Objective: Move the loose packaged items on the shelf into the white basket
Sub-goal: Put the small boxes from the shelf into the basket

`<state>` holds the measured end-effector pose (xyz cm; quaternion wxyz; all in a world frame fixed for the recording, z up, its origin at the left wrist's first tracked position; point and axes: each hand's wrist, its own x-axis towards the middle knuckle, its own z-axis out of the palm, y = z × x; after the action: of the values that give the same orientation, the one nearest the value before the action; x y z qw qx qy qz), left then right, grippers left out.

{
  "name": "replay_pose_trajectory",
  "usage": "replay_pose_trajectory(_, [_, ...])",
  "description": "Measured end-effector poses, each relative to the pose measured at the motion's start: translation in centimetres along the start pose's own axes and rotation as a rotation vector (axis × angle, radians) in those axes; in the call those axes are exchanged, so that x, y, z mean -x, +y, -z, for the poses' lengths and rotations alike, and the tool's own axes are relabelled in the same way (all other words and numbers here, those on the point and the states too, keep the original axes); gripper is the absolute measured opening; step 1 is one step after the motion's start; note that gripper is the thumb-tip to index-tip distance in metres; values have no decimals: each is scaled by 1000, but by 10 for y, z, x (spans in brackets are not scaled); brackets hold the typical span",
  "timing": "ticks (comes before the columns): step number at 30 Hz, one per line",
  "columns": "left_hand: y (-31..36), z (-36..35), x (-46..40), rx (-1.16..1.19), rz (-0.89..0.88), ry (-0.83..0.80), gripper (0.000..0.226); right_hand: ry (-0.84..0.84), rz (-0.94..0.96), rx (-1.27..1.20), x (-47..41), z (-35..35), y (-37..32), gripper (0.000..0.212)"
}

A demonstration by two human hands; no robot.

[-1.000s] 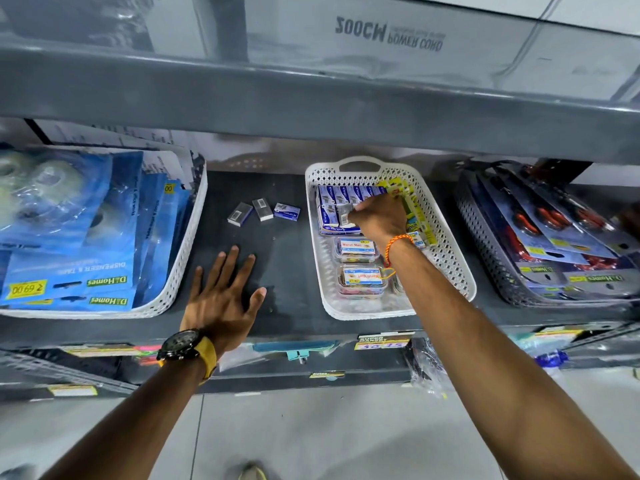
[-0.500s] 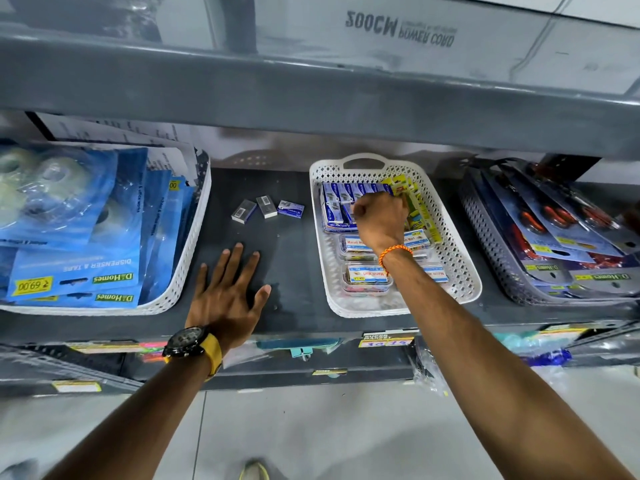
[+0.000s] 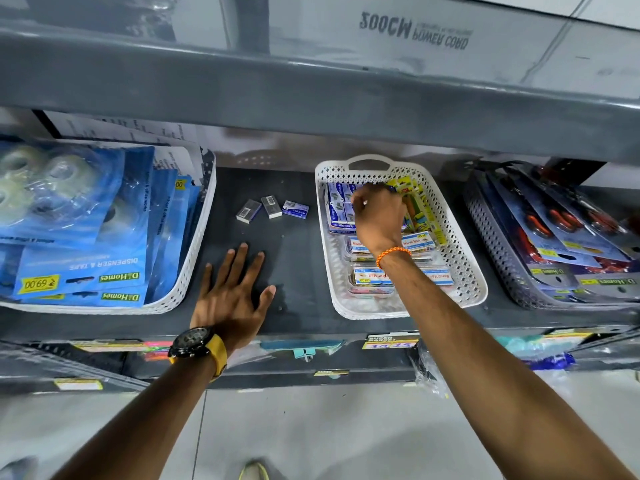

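Note:
Three small loose boxes lie on the dark shelf: two grey ones (image 3: 248,210) (image 3: 271,206) and a blue one (image 3: 295,209). To their right stands the white basket (image 3: 465,271), holding blue packs, yellow packs and clear labelled boxes. My right hand (image 3: 379,216) is inside the basket at its far end. Its fingers curl down onto the blue packs (image 3: 337,206), and what they grip is hidden. My left hand (image 3: 235,292) lies flat and spread on the bare shelf, in front of the loose boxes and apart from them.
A white basket of blue tape-dispenser packs (image 3: 86,237) fills the left of the shelf. A grey basket of red-handled tools (image 3: 554,244) sits at the right. The upper shelf's edge (image 3: 311,91) hangs low overhead. Price labels run along the front lip.
My right hand has moved deeper into the white basket, from its middle toward the far end. My left hand and the three loose boxes have stayed put.

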<state>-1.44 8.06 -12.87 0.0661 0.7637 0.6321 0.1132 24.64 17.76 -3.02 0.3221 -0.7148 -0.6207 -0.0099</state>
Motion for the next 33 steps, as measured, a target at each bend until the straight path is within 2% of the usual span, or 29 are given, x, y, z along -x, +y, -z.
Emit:
replay_pose_trajectory(3, [1, 1, 1, 5, 3, -10, 70, -46, 183, -11, -3, -13, -29, 14])
replay_pose_trajectory(5, [2, 2, 1, -6, 10, -8, 69, -152, 296, 127, -6, -26, -50, 10])
replay_pose_trajectory(7, [3, 2, 0, -10, 22, -17, 69, -260, 373, 320, -8, -37, -69, 15])
replay_pose_trajectory(11, [3, 2, -1, -27, 17, -28, 69, -419, 372, 536, -13, -50, -91, 27])
replay_pose_trajectory(16, [3, 4, -2, -14, 16, -37, 69, -460, 372, 601, -15, -61, -97, 25])
replay_pose_trajectory(18, [3, 4, -2, -19, 18, -42, 69, -441, 347, 568, -14, -58, -96, 22])
replay_pose_trajectory(21, [1, 4, -1, -7, 17, -38, 69, -261, 284, 408, -10, -48, -90, 14])
replay_pose_trajectory(23, [1, 4, 1, 10, 8, -26, 70, -85, 148, 287, -11, -34, -73, 27])
replay_pose_trajectory(25, [1, 4, 1, 24, 3, -17, 70, 22, 4, 230, -15, -13, -42, 35])
replay_pose_trajectory(27, [1, 4, 1, 24, 5, -21, 70, -4, -89, 150, -17, 10, -5, 39])
replay_pose_trajectory(29, [1, 4, 2, 13, 7, -24, 71, -86, -178, 59, -13, 28, 19, 32])
replay_pose_trajectory(33, [1, 5, 0, 24, -4, -23, 71, -214, -291, 9, -2, 35, 31, 26])
